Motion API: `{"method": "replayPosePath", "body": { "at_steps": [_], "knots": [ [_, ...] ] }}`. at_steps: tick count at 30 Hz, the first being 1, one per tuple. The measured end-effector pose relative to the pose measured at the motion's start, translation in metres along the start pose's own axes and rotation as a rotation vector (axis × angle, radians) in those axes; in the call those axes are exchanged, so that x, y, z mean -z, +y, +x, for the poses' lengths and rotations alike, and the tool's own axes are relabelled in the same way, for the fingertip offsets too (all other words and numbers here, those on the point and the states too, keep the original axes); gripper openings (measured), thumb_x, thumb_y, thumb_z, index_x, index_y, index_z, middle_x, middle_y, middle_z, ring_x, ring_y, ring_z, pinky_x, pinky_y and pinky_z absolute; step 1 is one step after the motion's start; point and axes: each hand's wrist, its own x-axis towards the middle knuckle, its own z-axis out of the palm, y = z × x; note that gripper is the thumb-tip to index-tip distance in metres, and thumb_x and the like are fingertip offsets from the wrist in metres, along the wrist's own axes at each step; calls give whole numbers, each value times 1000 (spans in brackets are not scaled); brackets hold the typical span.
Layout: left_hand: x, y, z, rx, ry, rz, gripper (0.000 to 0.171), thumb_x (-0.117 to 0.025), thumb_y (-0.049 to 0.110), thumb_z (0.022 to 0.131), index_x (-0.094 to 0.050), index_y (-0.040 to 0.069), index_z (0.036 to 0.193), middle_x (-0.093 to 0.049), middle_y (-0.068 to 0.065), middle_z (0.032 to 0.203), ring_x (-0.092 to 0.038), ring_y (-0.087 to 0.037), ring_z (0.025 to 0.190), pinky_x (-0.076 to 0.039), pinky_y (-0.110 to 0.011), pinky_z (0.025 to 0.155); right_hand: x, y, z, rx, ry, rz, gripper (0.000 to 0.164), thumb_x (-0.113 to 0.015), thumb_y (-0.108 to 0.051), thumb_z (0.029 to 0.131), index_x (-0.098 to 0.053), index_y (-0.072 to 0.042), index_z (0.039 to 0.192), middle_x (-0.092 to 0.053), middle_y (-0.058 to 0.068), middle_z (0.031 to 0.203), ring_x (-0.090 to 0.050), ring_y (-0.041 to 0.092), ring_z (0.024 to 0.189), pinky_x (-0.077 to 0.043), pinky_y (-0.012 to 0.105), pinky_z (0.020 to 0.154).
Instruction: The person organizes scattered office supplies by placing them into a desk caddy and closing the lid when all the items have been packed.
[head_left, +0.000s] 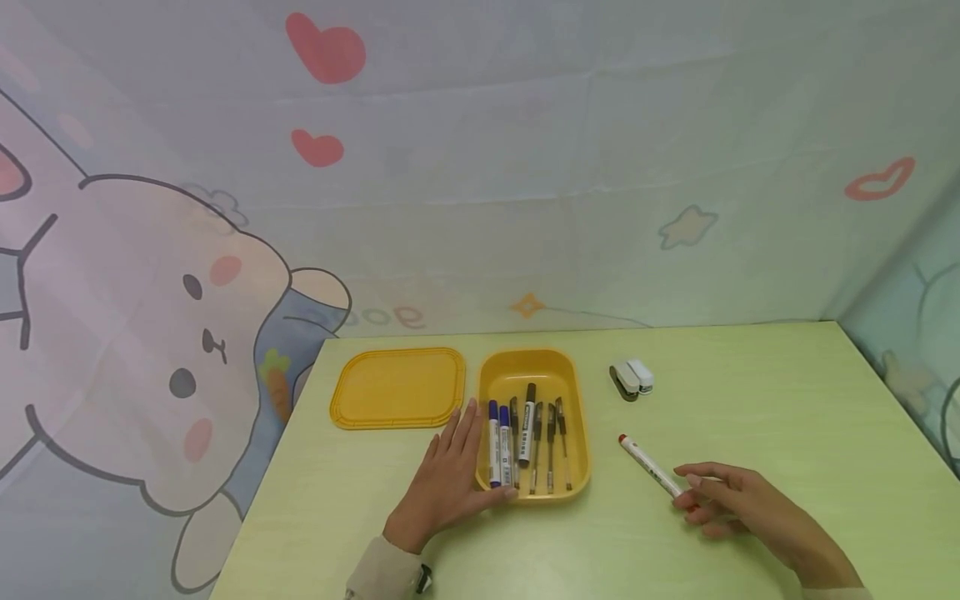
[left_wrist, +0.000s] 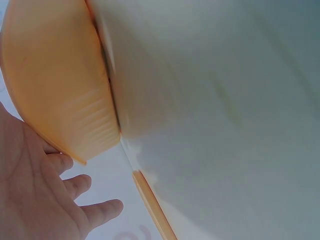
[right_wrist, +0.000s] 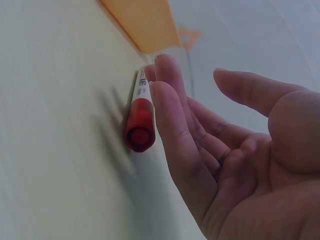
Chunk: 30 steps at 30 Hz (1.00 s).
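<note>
a pale, creased cloth (head_left: 480, 142) printed with a cartoon animal (head_left: 142, 325) and hearts (head_left: 339, 55) hangs behind the light green table (head_left: 757, 392).

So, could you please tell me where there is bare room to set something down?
The table is widest open from the stapler to the right edge; another bare patch lies on the near side of the lid. Inside the tray it is crowded, with markers and pens side by side.

In the head view, your right hand (head_left: 738, 504) partly covers the near end of the red-and-white marker (head_left: 651, 466). Print on your 2 blue-capped markers (head_left: 505, 450) is too small to read. Your left wrist view crops the yellow tray (left_wrist: 55, 75) and hides its interior.
</note>
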Motion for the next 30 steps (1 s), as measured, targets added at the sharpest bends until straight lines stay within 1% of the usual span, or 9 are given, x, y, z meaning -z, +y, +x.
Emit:
{"method": "replayPosePath", "body": {
  "at_steps": [9, 16, 21, 25, 30],
  "knots": [
    [-1, 0, 0, 0, 9, 7, 119, -45, 87, 84, -1, 14, 165, -1, -6, 172, -11, -34, 157, -30, -65, 114, 3, 10, -7, -41, 14, 11, 55, -50, -30, 109, -42, 7, 149, -72, 19, 117, -73, 26, 99, -61, 41, 80],
    [-1, 1, -1, 1, 4, -13, 118, -48, 86, 84, -1, 13, 165, -1, -6, 172, -11, -35, 157, -29, -65, 115, 7, 14, -17, -56, 6, 15, 54, -47, -29, 110, -41, 8, 149, -72, 20, 117, -72, 29, 101, -61, 41, 82],
    [0, 1, -1, 2, 5, -7, 119, -46, 87, 84, -1, 13, 165, -1, -7, 172, -11, -34, 157, -29, -65, 115, 10, 17, -24, -78, 7, 42, 54, -47, -28, 110, -41, 10, 148, -73, 21, 114, -74, 30, 96, -61, 42, 81],
    [0, 1, 0, -2, 10, 2, 119, -46, 87, 84, -1, 13, 165, -2, -8, 172, -11, -35, 157, -30, -65, 115, 12, 19, -26, -97, -6, 61, 56, -47, -29, 110, -40, 12, 147, -74, 20, 112, -74, 29, 91, -61, 41, 80],
    [-1, 0, 0, 2, 7, -8, 119, -46, 87, 84, -1, 13, 165, -1, -6, 172, -11, -34, 157, -29, -65, 115, 12, 19, -23, -107, 14, 33, 59, -48, -30, 109, -39, 12, 148, -73, 18, 112, -73, 24, 88, -61, 38, 78]
  ]
}}
